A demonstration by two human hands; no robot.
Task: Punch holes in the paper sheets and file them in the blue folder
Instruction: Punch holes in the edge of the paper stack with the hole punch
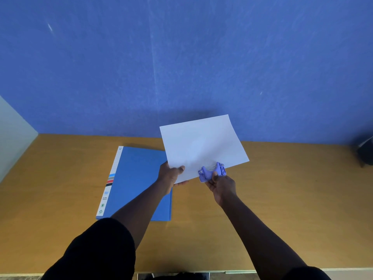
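White paper sheets are held up above the wooden desk, tilted away from me. My left hand pinches their near left corner, thumb on top. A small purple hole punch sits on the sheets' near edge, and my right hand grips it from below with the thumb on its lever. The blue folder lies shut and flat on the desk to the left, its white spine label facing left, partly under my left forearm.
The wooden desk runs up to a blue wall behind. A pale partition stands at the left edge. A dark object sits at the far right of the desk.
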